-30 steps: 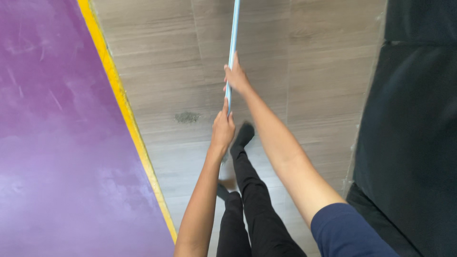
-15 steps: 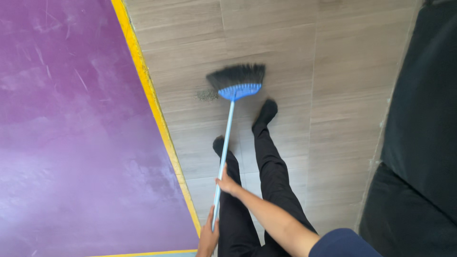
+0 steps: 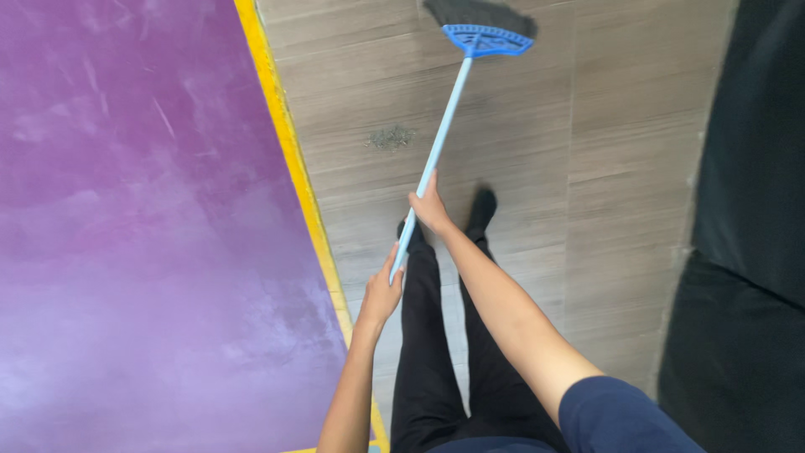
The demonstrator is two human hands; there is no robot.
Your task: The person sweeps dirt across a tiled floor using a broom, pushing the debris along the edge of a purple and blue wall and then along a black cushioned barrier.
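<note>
Two hands on one broom [image 3: 436, 155]: right hand [image 3: 430, 210] wrapped round the pale blue handle abt mid-shaft, left hand [image 3: 382, 292] lower down, fingers curled on the handle's end, so both grips pinch the stick. Broom slants up-right; its blue head w/ dark bristles [image 3: 480, 15] sits on the grey wood-look floor [image 3: 620, 168] at top of view. Small dust pile [image 3: 390, 137] lies left of the shaft, near it, not touching. Purple mat w/ yellow edge [image 3: 285, 159] on the left; black cushion [image 3: 746, 252] at right.
</note>
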